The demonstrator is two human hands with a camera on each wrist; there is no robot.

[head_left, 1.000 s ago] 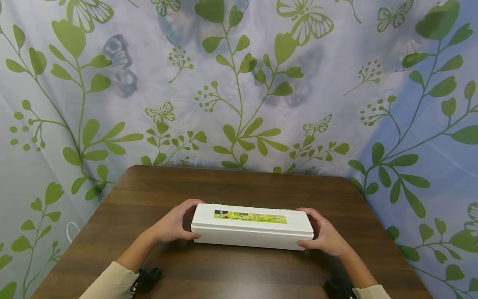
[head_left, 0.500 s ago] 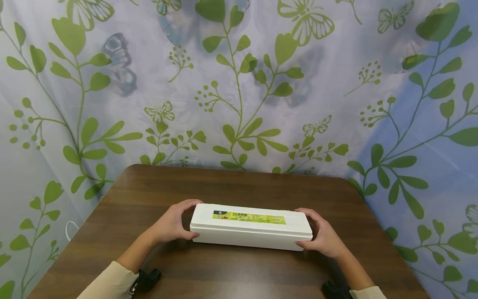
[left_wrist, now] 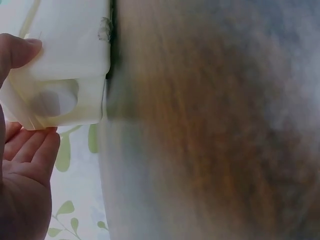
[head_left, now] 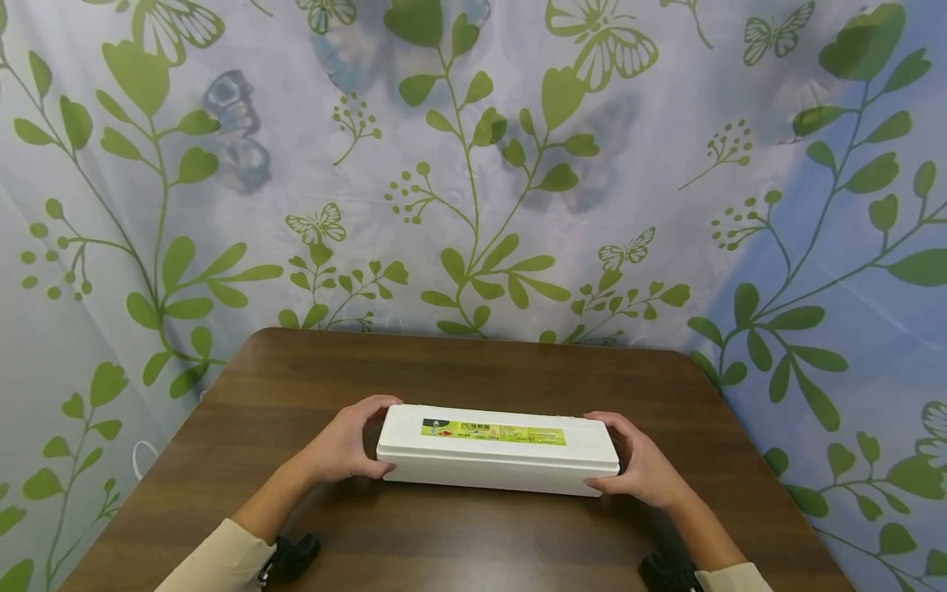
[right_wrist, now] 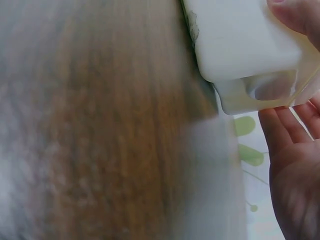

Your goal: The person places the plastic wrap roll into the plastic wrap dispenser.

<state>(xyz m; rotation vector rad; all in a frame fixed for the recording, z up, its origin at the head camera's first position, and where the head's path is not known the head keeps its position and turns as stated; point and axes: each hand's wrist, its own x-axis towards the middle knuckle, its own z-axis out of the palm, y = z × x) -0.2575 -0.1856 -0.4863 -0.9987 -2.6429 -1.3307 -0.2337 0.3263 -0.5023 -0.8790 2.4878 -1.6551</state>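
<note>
A long white cling film box (head_left: 496, 471) with a green and yellow label on its lid lies across the table. My left hand (head_left: 346, 444) grips its left end, thumb on the near side and fingers round the back. The right hand (head_left: 642, 464) holds the other end the same way. In the left wrist view, the thumb and fingers of the left hand (left_wrist: 30, 160) span the end of the box (left_wrist: 65, 60), which has a rounded recess. The right wrist view shows the right hand (right_wrist: 295, 165) on the opposite end of the box (right_wrist: 240, 45), also recessed. The lid looks closed.
The brown wooden table (head_left: 459, 543) has rounded far corners. Behind it hangs a pale curtain (head_left: 473, 205) printed with green leaves and butterflies. Black wrist straps (head_left: 292, 559) are on both forearms. A thin white cable (head_left: 140, 456) loops beside the table's left edge.
</note>
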